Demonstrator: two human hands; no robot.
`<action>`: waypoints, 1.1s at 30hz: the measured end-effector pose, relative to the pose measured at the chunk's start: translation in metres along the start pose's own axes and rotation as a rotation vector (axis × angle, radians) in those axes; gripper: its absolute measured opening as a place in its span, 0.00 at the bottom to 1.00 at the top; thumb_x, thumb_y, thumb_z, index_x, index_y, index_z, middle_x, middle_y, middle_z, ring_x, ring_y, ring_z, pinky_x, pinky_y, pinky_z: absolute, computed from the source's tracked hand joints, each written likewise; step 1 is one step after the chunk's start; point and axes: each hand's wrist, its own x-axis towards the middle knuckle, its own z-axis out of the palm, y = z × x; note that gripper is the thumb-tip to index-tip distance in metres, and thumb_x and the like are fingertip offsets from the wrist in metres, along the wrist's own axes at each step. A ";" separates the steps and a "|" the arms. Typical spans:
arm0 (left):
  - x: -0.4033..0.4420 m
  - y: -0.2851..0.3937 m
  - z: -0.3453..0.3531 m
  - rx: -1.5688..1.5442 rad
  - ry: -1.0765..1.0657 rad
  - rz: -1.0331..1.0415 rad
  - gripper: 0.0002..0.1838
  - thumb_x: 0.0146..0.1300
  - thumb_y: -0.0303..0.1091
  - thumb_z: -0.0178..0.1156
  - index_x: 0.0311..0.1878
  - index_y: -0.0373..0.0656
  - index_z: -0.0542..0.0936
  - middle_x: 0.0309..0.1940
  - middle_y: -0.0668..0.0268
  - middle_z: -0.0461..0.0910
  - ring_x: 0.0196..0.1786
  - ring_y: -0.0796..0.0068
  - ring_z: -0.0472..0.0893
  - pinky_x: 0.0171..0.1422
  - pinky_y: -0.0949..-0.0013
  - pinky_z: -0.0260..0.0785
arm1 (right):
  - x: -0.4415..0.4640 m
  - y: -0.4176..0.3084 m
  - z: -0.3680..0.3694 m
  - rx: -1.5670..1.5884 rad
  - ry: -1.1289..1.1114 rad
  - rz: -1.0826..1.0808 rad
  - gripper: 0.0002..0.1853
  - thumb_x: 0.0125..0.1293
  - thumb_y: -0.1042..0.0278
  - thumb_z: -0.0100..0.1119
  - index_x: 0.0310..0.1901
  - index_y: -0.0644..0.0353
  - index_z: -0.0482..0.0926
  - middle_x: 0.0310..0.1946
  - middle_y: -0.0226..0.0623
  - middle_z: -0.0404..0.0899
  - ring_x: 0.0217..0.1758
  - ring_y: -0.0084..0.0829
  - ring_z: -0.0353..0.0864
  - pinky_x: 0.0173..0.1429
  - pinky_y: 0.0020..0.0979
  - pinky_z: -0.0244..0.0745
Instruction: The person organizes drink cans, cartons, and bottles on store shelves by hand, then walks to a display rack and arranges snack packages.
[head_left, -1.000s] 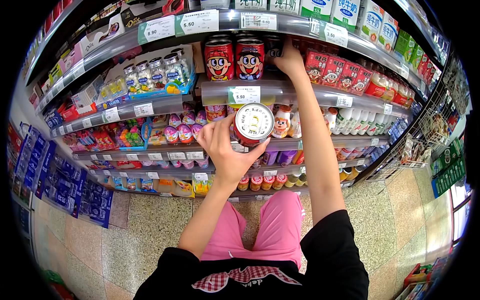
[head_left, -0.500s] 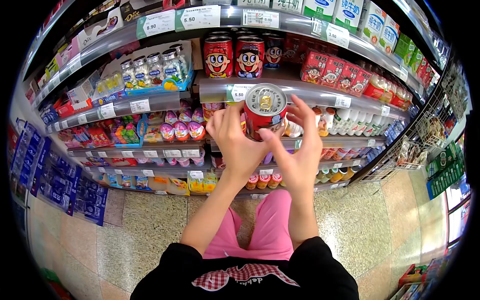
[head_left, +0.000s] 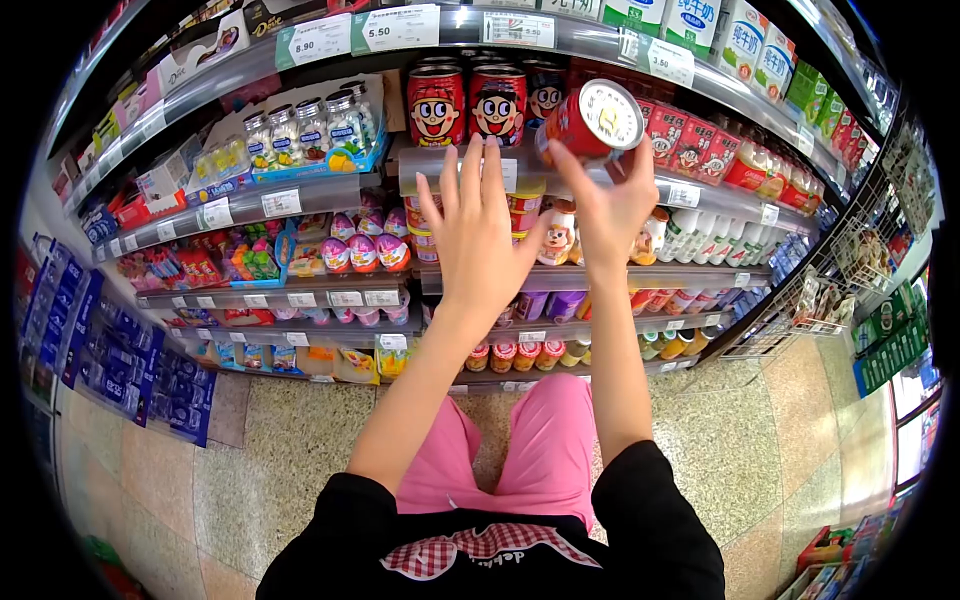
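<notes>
A red drink can [head_left: 577, 128] with a silver top is gripped in my right hand [head_left: 612, 205], tilted, just in front of the upper shelf. My left hand [head_left: 474, 235] holds nothing; its fingers are spread and point up toward the shelf edge. Behind its fingertips stand red cartoon-face cans, one with a red-capped face [head_left: 436, 108] and one with black hair [head_left: 498, 106]. A darker can [head_left: 545, 100] stands to their right, partly hidden by the held can.
Red cartons [head_left: 690, 135] and white milk cartons [head_left: 745, 40] line the right side. Candy jars [head_left: 312, 130] sit at left on the same shelf. Wire baskets [head_left: 800, 310] hang at far right; blue packs [head_left: 110, 360] hang at far left.
The can has left my left hand and moved up and right in my right hand, tilting. My left hand has opened, its fingers now stretched toward the shelf.
</notes>
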 end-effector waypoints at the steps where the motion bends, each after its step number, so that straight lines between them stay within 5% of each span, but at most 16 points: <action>1: -0.001 -0.005 0.007 0.047 -0.037 0.004 0.47 0.58 0.52 0.68 0.74 0.35 0.60 0.74 0.53 0.60 0.78 0.49 0.54 0.77 0.35 0.37 | 0.006 0.011 0.006 0.056 0.009 0.009 0.35 0.47 0.65 0.81 0.55 0.70 0.74 0.43 0.44 0.85 0.43 0.29 0.85 0.50 0.31 0.80; 3: -0.002 -0.011 0.014 0.112 -0.152 0.003 0.50 0.60 0.53 0.65 0.76 0.33 0.55 0.79 0.52 0.49 0.82 0.49 0.44 0.77 0.30 0.30 | 0.016 0.034 0.017 0.008 0.070 -0.075 0.36 0.46 0.65 0.81 0.56 0.70 0.75 0.43 0.44 0.85 0.44 0.31 0.85 0.51 0.32 0.80; 14: -0.006 -0.019 0.027 0.151 -0.199 0.026 0.54 0.57 0.47 0.69 0.78 0.36 0.48 0.80 0.53 0.44 0.82 0.49 0.43 0.78 0.31 0.31 | 0.032 0.055 0.029 -0.467 -0.043 -0.034 0.38 0.43 0.48 0.79 0.52 0.67 0.79 0.39 0.50 0.86 0.41 0.49 0.86 0.47 0.42 0.79; 17: -0.008 -0.021 0.031 0.139 -0.170 0.037 0.55 0.56 0.46 0.70 0.79 0.37 0.48 0.80 0.53 0.43 0.82 0.50 0.43 0.78 0.32 0.31 | 0.038 0.047 0.031 -0.599 -0.122 0.097 0.40 0.43 0.42 0.77 0.51 0.68 0.80 0.35 0.51 0.86 0.39 0.50 0.86 0.46 0.44 0.80; 33: -0.013 -0.029 0.019 0.161 -0.216 0.002 0.53 0.57 0.42 0.70 0.79 0.39 0.48 0.81 0.54 0.41 0.82 0.52 0.43 0.78 0.31 0.29 | 0.037 0.055 0.025 -0.663 -0.203 0.017 0.45 0.48 0.36 0.73 0.58 0.69 0.77 0.32 0.52 0.86 0.38 0.49 0.87 0.44 0.43 0.80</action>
